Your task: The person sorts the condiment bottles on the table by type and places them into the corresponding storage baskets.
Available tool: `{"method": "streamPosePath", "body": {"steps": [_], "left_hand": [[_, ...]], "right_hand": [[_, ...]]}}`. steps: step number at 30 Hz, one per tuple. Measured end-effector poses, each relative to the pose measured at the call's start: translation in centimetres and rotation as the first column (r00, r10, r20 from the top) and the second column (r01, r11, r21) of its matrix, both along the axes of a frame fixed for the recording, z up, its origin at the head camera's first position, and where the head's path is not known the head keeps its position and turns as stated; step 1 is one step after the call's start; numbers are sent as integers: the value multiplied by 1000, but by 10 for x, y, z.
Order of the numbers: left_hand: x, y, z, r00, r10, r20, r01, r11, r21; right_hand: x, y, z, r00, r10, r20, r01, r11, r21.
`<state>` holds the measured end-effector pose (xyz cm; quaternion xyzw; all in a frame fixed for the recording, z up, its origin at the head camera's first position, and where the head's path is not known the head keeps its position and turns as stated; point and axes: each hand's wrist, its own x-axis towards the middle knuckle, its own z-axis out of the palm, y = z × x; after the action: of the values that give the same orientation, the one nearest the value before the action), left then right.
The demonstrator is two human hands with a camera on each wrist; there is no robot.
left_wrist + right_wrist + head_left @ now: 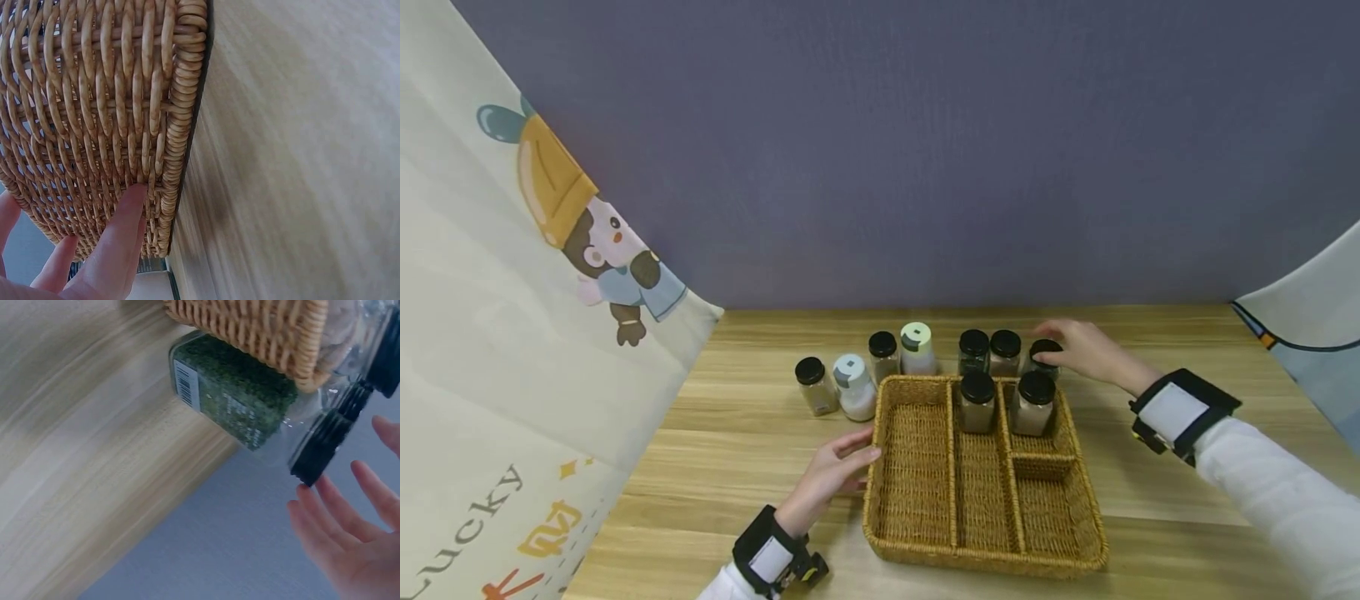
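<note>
My right hand point(1082, 350) reaches over a jar of green dried herbs point(234, 390) standing behind the basket. Its spread fingers point(340, 515) meet the edge of the black lid point(322, 447), and in the head view they cover part of it. My left hand point(831, 475) is at the left side of a divided wicker basket point(913, 475), its extended fingers point(115, 240) touching the outer wall. Inside the basket, two black-lidded jars stand at the back: one jar point(977, 404) in the middle compartment, another jar point(1032, 406) in the back right one.
Behind the basket stand more black-lidded jars point(973, 350) and a white bottle point(917, 350) with a pale green top. Left of it are a black-lidded jar point(817, 387) and a white-topped bottle point(855, 390). A grey-blue surface point(955, 167) lies past the wooden table's point(760, 342) back edge.
</note>
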<state>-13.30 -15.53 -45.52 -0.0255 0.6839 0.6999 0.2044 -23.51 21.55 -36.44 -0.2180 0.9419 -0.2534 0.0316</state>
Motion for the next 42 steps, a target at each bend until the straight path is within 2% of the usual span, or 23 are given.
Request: {"method": "streamPosePath", "body": {"steps": [7,9,14,19,26,34,36,41,42], "left_hand": [[1,0,1,1000,2,4,-2,1000,-10],[1,0,1,1000,-7,-17,7,1000,-19],[2,0,0,999,-14,-37,14,1000,-5],[1,-1,-2,999,-28,-22,28,1000,-9],[1,-1,-4,998,-31,-57,30,1000,-6],[1,0,1,1000,-9,-25,9,1000,-1],[2,1,7,1000,-8,-20,8,1000,0],[2,0,5,1000,-3,-10,3,1000,-5],[1,-1,1,1000,-3,-11,3,1000,0]], "right_hand": [[2,4,-8,1000,-13,-25,13,1000,-13],[2,4,-11,999,-13,-31,13,1000,-19],[3,5,-17,1000,-20,-23,19,999,-44],[2,4,-23,999,-34,-9,33,999,-39],[2,3,-29,999,-42,-31,40,998,-53],[0,5,-35,998,-54,-25,52,996,-74],[0,6,-36,998,-53,-26,51,996,-73],[0,5,-36,998,-51,-34,49,996,-76],[1,5,-36,998,-50,-38,47,996,-81]]}}
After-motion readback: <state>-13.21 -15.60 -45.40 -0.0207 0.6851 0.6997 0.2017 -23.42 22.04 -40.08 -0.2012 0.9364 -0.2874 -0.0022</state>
